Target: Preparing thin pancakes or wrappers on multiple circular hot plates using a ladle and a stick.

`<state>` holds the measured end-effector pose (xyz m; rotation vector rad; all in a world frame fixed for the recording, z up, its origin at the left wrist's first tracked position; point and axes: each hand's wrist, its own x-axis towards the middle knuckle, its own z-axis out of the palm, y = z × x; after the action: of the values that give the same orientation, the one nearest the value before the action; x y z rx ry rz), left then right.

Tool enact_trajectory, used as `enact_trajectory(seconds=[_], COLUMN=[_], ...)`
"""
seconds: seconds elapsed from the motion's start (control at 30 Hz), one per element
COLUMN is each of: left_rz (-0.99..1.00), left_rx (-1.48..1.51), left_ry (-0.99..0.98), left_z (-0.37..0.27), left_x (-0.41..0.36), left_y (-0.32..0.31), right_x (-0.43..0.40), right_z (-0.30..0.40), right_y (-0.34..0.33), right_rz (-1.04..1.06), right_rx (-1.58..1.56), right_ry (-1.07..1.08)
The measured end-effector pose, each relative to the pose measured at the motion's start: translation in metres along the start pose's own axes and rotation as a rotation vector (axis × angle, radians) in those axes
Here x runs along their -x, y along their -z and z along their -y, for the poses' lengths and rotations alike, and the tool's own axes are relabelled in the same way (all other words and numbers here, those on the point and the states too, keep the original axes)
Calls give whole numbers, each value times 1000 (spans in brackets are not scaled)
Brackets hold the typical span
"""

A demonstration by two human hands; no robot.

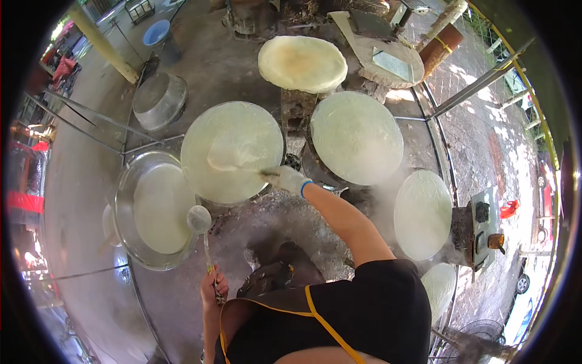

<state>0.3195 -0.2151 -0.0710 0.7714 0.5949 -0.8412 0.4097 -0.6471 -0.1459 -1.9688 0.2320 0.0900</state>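
Note:
My right hand, in a white work glove with a blue cuff, grips the handle of a flat spreader. The spreader's pale blade lies on the thin batter that coats a large round griddle. In my bare left hand is the long handle of a ladle. Its round bowl is by the near right rim of a wide metal basin, which holds white batter. Steam blurs parts of the scene.
More coated round griddles stand to the right: one ahead, another and a partly seen one. Ahead lies a pale pile of round flatbreads, beside a wooden slab. An upturned metal basin and a fan are also here.

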Motion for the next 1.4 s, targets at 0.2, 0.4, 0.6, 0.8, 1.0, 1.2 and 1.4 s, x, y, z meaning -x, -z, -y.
enact_trajectory(seconds=[0.2, 0.4, 0.6, 0.8, 1.0, 1.2, 1.4], left_rz=[-38, -90, -85, 398, 325, 214, 312], left_rx=[-317, -768, -907, -389, -450, -782, -1142], left_ry=[-65, -175, -300, 16, 48, 156, 347], left_z=[-28, -50, -40, -120, -125, -80, 5], left_x=[-28, -76, -110, -47, -36, -11, 13], left_y=[-43, -82, -79, -51, -45, -28, -28], right_x=[-18, 88, 75, 98, 100, 260, 459], right_z=[1, -5, -92, 72, 65, 68, 14], right_y=[1, -25, -228, -150, -181, -186, -240], right_rz=[18, -28, -643, -599, -439, -755, -1396], right_rx=[-109, -467, -107, -950, 9, -605, -471], right_ry=[-187, -488, 590, -503, -213, -531, -652])
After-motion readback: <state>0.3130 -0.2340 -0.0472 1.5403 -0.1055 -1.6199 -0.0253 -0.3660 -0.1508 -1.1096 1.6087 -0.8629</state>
